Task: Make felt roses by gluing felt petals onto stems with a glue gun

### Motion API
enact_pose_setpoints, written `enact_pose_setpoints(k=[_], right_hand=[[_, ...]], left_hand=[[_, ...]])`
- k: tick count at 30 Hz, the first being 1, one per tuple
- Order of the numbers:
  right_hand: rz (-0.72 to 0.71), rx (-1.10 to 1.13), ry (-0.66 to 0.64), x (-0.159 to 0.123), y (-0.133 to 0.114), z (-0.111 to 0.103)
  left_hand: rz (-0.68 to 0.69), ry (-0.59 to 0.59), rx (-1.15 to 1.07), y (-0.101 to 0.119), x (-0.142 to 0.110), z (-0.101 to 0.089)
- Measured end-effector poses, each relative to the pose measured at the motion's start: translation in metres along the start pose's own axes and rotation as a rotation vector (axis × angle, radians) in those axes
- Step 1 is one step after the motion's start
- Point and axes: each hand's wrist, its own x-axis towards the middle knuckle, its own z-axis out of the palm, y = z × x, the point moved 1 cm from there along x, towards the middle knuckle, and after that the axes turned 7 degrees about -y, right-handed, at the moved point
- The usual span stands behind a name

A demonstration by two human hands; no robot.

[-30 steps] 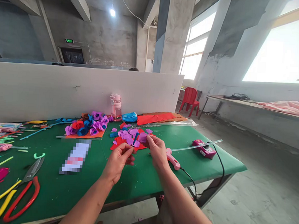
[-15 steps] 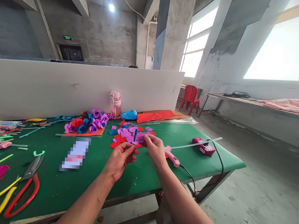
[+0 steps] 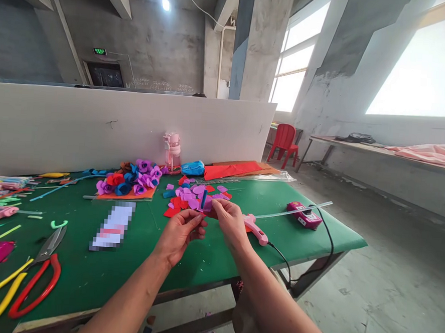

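Note:
My left hand (image 3: 180,234) is closed in a pinch at the lower end of a small blue paper roll (image 3: 204,199), which stands upright above the fingertips. Close beside it, my right hand (image 3: 229,219) pinches a purple paper petal (image 3: 208,205) against or just next to the roll; whether they touch is hard to tell. Behind both hands lies a loose pile of purple, red and blue paper petals (image 3: 196,190). A pink glue gun (image 3: 256,230) with a long clear glue stick rests to the right of my right hand.
Finished paper flowers (image 3: 131,181) lie at the back left. Scissors with red handles (image 3: 38,281), yellow-handled pliers (image 3: 1,293) and coloured strips (image 3: 2,188) are on the left. A pink bottle (image 3: 171,151) stands by the white partition (image 3: 77,132). A magenta power socket (image 3: 304,215) trails a cable.
The purple petal and my right hand have shifted slightly left, nearer the blue roll. The view has tilted a little; both hands keep their pinch.

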Motion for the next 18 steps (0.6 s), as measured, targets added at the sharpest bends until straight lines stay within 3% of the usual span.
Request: enact_pose_setpoints(k=[7,18], right_hand=[[-0.013,0.011,0.046,-0.0009,-0.0012,-0.001],[-0.02,0.084,0.016,-0.0022,-0.0021,0.0016]], left_hand=[[0.012,0.002,0.009,0.0004,-0.0007,-0.0031],[0.013,0.019,0.003,0.0015,-0.0005,-0.0009]])
